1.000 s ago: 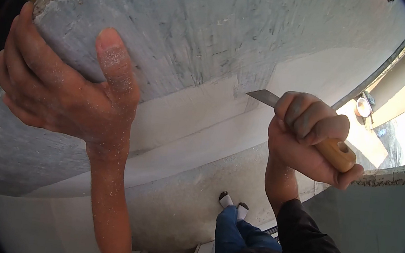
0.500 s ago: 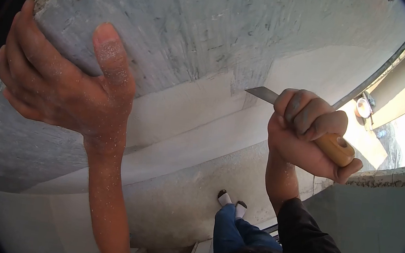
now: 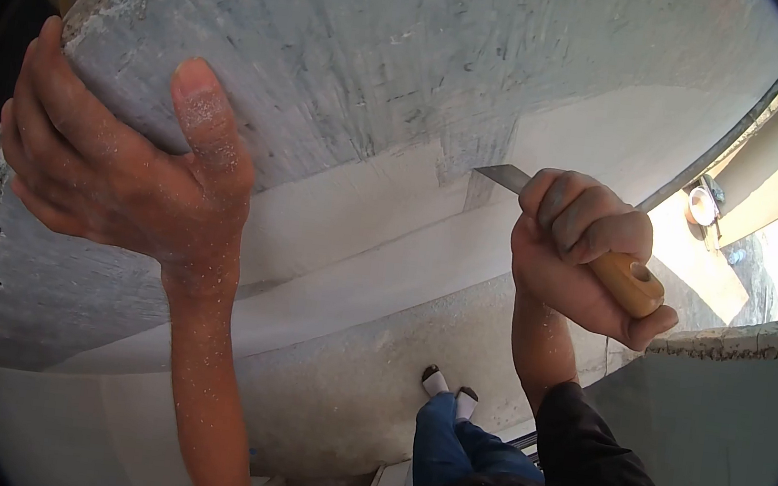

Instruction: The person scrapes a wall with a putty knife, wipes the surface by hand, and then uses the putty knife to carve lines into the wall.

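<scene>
My right hand (image 3: 581, 241) is closed round the yellowish wooden handle of a putty knife (image 3: 629, 282), which has a hole near its butt end. Its flat metal blade (image 3: 504, 176) points left, its tip at or close to the wall surface; contact is hard to make out. The wall (image 3: 362, 58) is grey and streaked above, with a smoother pale band below. At the wall's rough left edge, my left hand (image 3: 130, 156) lies spread, thumb on the face and fingertips reaching the edge. Pale dust speckles this hand and forearm.
My feet in socks (image 3: 436, 381) stand on a concrete floor (image 3: 344, 382) below. A ledge (image 3: 733, 342) with a rough edge runs at the right. Beyond it, in bright light, sits a round white container (image 3: 700, 207).
My right hand has shifted slightly left with the putty knife, its blade tip staying around the same patch. My left hand sits slightly lower in view, still spread at the wall edge.
</scene>
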Tool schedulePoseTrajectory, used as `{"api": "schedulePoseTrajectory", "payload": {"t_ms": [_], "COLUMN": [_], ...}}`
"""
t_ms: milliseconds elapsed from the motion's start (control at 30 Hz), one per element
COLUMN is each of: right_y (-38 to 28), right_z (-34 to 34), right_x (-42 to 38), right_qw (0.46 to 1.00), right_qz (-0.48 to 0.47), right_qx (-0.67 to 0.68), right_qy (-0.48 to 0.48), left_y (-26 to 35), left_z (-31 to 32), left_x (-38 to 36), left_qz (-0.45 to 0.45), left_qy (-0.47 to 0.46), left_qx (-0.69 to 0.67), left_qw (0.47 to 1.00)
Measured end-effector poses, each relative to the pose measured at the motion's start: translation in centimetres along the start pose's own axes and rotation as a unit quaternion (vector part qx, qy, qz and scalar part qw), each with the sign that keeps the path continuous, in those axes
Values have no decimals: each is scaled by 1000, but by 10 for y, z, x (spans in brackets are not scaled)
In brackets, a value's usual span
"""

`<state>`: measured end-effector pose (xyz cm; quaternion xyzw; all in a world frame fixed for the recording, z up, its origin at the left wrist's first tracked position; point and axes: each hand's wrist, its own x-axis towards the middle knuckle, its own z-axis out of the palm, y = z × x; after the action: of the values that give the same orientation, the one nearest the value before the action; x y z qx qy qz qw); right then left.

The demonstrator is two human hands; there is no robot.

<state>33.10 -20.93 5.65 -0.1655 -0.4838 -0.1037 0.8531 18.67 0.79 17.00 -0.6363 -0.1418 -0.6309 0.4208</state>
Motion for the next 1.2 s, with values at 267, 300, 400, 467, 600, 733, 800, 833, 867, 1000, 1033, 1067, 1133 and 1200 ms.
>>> {"api": "schedulePoseTrajectory", "payload": {"t_ms": [267, 300, 400, 467, 600, 733, 800, 833, 867, 1000, 1033, 1067, 1133, 1200], "right_y": [-4, -18, -6, 16, -22, 11, 4, -5, -17, 13, 9, 1, -21, -1], "right_z": [0, 2, 7, 6, 5, 6, 4, 6, 8, 5, 3, 3, 8, 8], "right_x": [1, 4, 2, -7, 2, -11, -4, -2, 0, -10, -6, -3, 1, -6], "right_qw": [1000, 999, 1000, 998, 999, 998, 998, 999, 1000, 997, 998, 999, 1000, 999], "right_qz": [2, -5, -11, -28, -13, -55, -48, -32, -26, -50, -41, -28, -27, -12], "right_qx": [-2, 32, 17, -58, -2, -37, -39, -35, -8, -61, -47, -31, 9, -32], "right_qy": [-15, -7, 13, 16, -36, -10, -16, -16, -17, 11, 12, 15, 10, 4], "left_y": [-1, -1, -4, 2, 1, 1, 4, 2, 0, 3, 2, 2, -1, -2], "left_z": [-1, -1, -1, -3, -4, -5, -4, -4, -4, -5, -6, -6, -5, -5], "left_x": [1, 1, 1, 0, 3, 2, 3, 3, 3, 0, 1, 2, 2, 2], "left_qz": [8, 13, 11, 6, 4, 0, -4, 0, 3, 3, 4, 4, 9, 6], "left_qy": [-1, 1, 0, -11, -13, -21, -19, -17, -15, -20, -20, -21, -17, -20], "left_qx": [6, -3, 14, 14, 13, 16, 22, 20, 18, 8, 10, 11, 8, 20], "left_qw": [1000, 1000, 1000, 1000, 1000, 1000, 1000, 1000, 1000, 1000, 1000, 1000, 1000, 1000]}}
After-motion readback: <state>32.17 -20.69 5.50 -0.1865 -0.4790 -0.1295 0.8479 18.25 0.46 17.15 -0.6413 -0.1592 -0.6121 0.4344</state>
